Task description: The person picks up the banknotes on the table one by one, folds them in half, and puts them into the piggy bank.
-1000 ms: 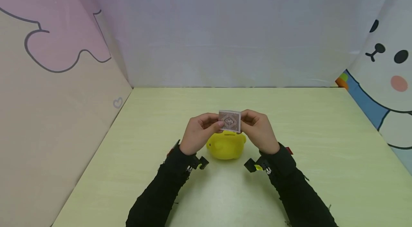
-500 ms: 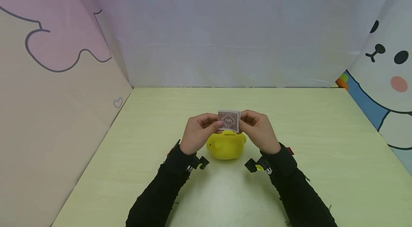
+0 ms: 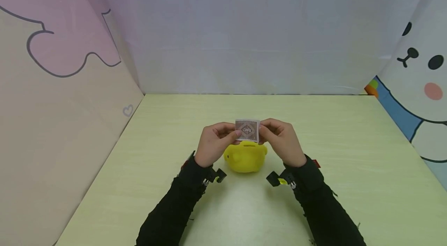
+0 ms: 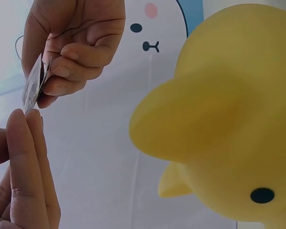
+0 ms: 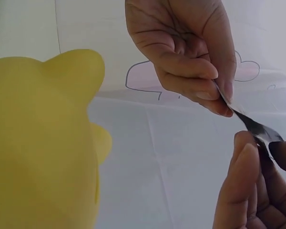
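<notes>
Both hands hold a small folded paper note (image 3: pixel 247 130) with a brown diamond pattern. My left hand (image 3: pixel 215 143) pinches its left side between thumb and fingers. At the right edge, my right hand (image 3: pixel 283 145) pinches it too. Edge-on in the left wrist view, the note (image 4: pixel 32 88) shows two layers standing slightly apart. The right wrist view shows the note (image 5: pixel 255 128) spanning the two hands. Just below the hands in the head view, a yellow piggy bank (image 3: pixel 245 158) stands on the table, a slot in its top. Its back part is hidden by the note and fingers.
The pale yellow-green table (image 3: pixel 174 122) runs back to a white curtain (image 3: pixel 244 36). Cartoon-printed sheets (image 3: pixel 70 122) flank it on the left and right. A small camera (image 3: pixel 216 176) sits on each wrist, close to the piggy bank.
The note has shifted slightly left between the hands. My right thumb and fingers have moved a little at its right edge; the piggy bank has stayed put.
</notes>
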Demonstrator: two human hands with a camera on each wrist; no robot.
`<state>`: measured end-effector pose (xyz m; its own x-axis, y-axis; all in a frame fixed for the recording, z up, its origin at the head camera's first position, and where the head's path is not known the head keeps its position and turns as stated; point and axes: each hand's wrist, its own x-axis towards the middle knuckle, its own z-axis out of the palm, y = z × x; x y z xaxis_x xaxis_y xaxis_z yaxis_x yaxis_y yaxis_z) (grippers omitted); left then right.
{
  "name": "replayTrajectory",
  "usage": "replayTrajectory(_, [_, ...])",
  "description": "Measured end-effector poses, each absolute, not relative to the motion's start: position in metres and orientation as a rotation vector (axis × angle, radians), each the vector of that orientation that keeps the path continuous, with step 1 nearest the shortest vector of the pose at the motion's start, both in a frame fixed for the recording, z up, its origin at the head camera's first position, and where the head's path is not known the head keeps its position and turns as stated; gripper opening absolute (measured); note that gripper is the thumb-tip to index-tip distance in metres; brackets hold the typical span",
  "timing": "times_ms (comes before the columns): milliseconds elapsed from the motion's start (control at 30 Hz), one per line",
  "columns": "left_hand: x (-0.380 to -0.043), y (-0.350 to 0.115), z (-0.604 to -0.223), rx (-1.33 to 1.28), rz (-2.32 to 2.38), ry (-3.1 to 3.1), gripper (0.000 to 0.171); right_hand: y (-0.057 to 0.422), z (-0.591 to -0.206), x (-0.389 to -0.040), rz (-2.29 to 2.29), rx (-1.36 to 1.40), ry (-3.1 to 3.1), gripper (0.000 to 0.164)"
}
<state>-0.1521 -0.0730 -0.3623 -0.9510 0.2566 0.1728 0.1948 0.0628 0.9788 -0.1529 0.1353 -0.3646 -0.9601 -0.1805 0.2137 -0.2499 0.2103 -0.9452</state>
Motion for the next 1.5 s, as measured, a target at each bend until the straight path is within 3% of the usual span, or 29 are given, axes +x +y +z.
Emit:
replayTrajectory(467, [-0.1529,-0.0741,-0.3628,0.472,2.093,2.250,0.022,0.1375,-0.3595,-0.1507,1.923,0.431,-2.324,0.026])
replayTrajectory(1500, [-0.1517,-0.0743,-0.3609,0.522,2.069,2.336,0.020,0.1317,-0.3625,-0.1481,1.904,0.529,-2.398,0.014])
